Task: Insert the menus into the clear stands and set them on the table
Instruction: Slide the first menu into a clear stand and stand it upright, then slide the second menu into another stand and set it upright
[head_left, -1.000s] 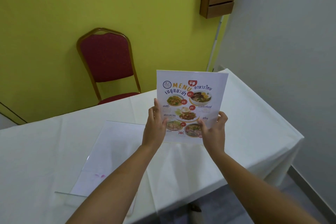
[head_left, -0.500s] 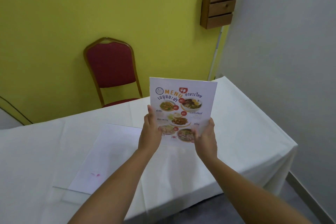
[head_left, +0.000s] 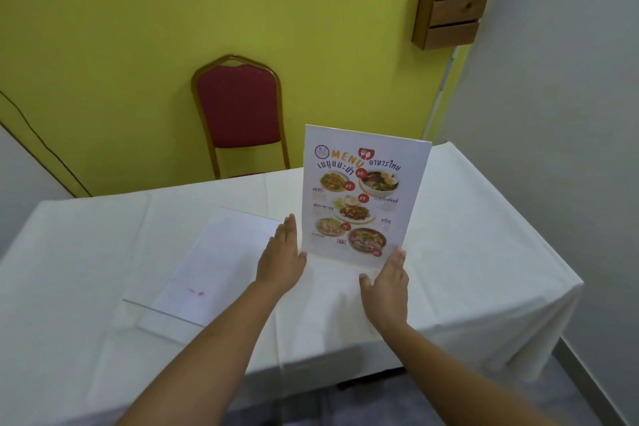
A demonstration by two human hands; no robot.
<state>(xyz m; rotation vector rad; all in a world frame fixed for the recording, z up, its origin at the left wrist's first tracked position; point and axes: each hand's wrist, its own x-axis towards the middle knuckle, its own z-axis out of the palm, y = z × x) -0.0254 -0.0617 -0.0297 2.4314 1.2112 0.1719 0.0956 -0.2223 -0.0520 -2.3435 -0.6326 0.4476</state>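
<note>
— Where is the menu?
— The menu (head_left: 363, 194) stands upright on the white table (head_left: 484, 252).
— And the hands?
— Left hand (head_left: 281, 258) and right hand (head_left: 389, 282), fingers flat and spread, flank its base.

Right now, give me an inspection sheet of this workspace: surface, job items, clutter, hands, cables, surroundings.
Surface: table under a creased white cloth.
Job's things: one menu in its clear stand stands upright on the cloth, print facing the camera. A second clear stand lies flat to its left with a pale sheet in it; no print shows.
Clutter: nothing seen.
Hands: left hand and right hand are open, flat-fingered, at the upright stand's lower corners; whether they touch it cannot be told.
Cables: a dark line runs down the yellow wall at left, possibly a cable.
Surroundings: red chair behind the table, wooden wall rack, grey wall at right.
</note>
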